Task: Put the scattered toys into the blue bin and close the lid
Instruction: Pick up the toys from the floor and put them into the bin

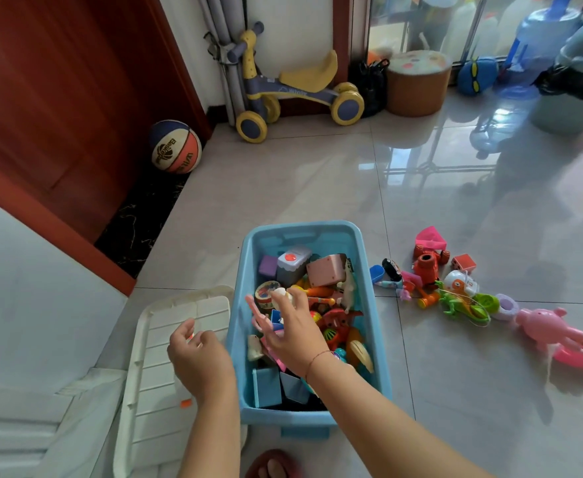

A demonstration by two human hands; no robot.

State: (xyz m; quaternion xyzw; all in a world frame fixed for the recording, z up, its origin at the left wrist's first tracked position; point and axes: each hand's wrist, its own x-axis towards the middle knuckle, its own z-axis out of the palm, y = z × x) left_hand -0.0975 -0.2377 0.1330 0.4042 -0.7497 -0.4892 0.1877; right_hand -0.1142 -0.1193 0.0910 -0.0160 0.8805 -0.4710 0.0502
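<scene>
A light blue rectangular plastic bin (241, 326) stands open on the glossy pale tiled floor (317, 174), near the person and about midway across the scene. It is already heaped with toys, among them a pink box (326, 270), a grey block with a red button (293, 262) and a purple cube (268, 266) at its far end, and blue blocks (266, 386) at its near end. Its white ribbed plastic lid (159, 374) lies flat on the floor just left of the bin. The right hand (293, 336) hovers over the middle of the bin, its fingers (297, 298) loosely spread and gripping nothing visible; a small white toy (280, 293) lies right at the fingertips, and whether they touch it cannot be told. The left hand (198, 357) is above the lid with fingers curled inward; a speck of orange shows between them, but whether it holds anything cannot be told. To the right of the bin a row of toys lies on the floor: a red-orange plastic vehicle (426, 265), a small red cube (464, 263), a green plastic insect (462, 305) and, farthest right, a pink pig toy (541, 326). Far left, a basketball (175, 146) rests by a red-brown door, with a yellow and grey ride-on bike (293, 88) to its right.
</scene>
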